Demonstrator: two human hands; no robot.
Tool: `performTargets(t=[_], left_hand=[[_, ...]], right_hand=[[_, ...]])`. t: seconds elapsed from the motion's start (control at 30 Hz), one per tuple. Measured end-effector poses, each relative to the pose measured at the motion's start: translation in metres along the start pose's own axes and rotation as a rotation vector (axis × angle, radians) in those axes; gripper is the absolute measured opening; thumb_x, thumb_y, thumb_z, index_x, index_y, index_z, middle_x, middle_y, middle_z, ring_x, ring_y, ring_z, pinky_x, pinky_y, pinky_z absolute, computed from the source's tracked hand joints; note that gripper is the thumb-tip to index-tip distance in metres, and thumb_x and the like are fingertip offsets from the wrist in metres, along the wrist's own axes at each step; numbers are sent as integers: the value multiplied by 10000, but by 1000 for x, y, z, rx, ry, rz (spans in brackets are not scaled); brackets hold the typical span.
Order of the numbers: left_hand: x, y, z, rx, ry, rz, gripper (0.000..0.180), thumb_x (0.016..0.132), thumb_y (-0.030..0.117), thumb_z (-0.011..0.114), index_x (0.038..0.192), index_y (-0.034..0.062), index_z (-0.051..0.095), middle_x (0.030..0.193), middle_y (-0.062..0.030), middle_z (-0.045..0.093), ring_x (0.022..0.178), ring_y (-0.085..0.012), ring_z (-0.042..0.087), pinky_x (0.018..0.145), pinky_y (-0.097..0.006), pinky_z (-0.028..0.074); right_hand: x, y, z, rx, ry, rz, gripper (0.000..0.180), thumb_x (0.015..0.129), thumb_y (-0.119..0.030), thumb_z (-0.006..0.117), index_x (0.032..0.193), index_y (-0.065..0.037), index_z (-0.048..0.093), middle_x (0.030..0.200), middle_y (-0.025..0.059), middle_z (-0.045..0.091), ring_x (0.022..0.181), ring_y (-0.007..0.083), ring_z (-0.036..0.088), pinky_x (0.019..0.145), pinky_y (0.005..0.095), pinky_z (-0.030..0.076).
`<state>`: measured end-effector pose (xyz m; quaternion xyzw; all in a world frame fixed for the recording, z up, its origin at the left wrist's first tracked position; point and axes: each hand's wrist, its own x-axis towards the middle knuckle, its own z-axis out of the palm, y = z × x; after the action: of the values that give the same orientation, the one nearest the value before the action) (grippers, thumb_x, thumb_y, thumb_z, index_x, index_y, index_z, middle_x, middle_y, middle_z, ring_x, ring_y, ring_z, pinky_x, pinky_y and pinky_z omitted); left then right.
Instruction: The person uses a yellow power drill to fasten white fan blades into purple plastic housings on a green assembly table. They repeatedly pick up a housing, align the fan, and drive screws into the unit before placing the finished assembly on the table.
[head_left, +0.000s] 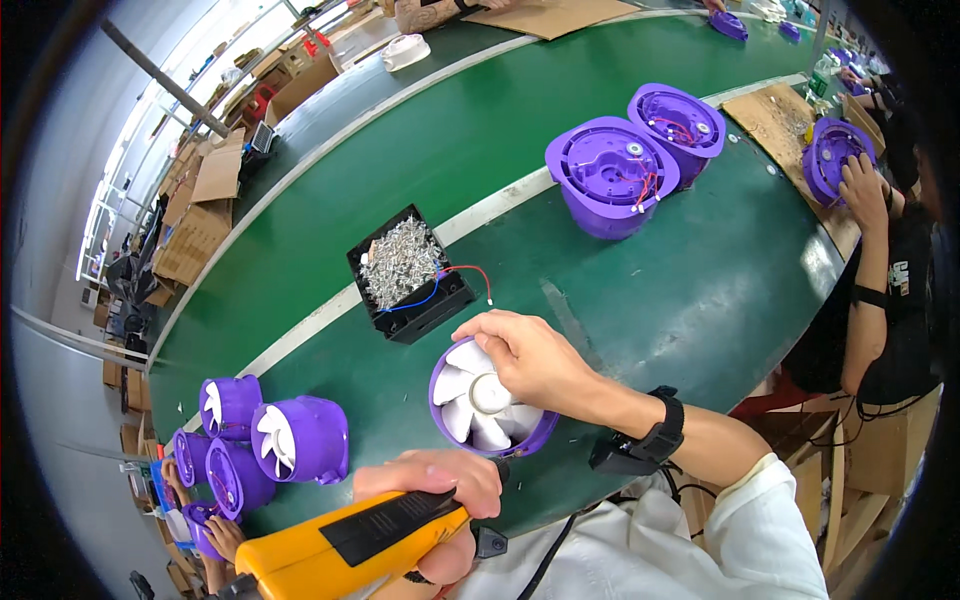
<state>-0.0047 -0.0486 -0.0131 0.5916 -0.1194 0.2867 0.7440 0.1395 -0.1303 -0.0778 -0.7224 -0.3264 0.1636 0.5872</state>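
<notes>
My right hand [530,358] rests on top of a purple fan housing [488,405] with white blades, holding it against the green table [690,290] near the front edge. My left hand [435,495] grips a yellow and black electric screwdriver [345,548] just below and to the left of that housing. A black tray of silver screws [408,272] with red and blue wires over its edge sits just beyond the housing.
Several purple fan housings [270,440] lie at the left. Two upturned purple housings [640,160] with wiring stand at the back right. A co-worker's hand [862,185] holds another housing on cardboard at the right. Cardboard boxes [200,215] line the far left.
</notes>
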Motion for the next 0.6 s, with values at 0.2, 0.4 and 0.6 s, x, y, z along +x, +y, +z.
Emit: performTargets(t=[0.2,0.4,0.6], left_hand=[[6,-5,2,-133,-65,-69,507,785,313,743,1058,0,453,710,-103,590,614,-215,583,597,-355,490],[18,-8,5,60,-239,-31,554,796,550,628,933,63,400,564,-55,512,409,-164,487,397,-299,427],[8,14,0,90,113,-114,609,801,505,656,1048,18,385,599,-69,540,500,-192,528,503,-342,456]], right_hand=[[0,5,-2,20,4,-22,213,901,-62,447,1015,8,613,950,182,633,868,315,603,766,368,459],[-1,-3,-1,-9,-3,-4,219,904,-61,439,1013,13,614,957,176,636,858,292,605,770,355,459],[-4,-6,-2,18,66,90,235,903,-50,434,1049,-2,612,1000,139,619,861,220,581,787,311,449]])
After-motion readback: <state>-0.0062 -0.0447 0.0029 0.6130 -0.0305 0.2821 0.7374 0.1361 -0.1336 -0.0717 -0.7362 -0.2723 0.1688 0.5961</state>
